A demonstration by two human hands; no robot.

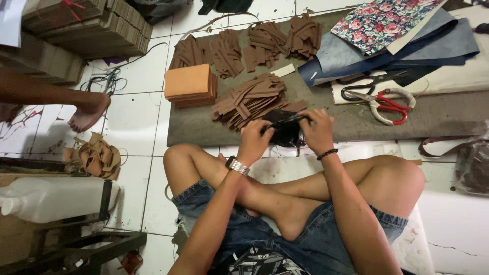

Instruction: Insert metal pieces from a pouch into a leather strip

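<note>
Above your crossed legs, at the near edge of the grey mat (356,122), both grips clench a black pouch (285,130): left hand (253,140) and right hand (318,130) at opposite ends. Judge it light, soft and floppy; hold the edges

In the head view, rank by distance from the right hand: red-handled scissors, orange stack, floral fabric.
From the right hand:
1. Red-handled scissors, to its right on the mat.
2. Floral fabric, far up on the right.
3. Orange stack, left beyond the strips; close to the fabric's distance.

Glossy black leather-like piece (285,130), matt brown strips (249,102), rough grey mat (433,119), floral cloth (382,20), metal scissors w/ red plastic grips (384,102)
</note>
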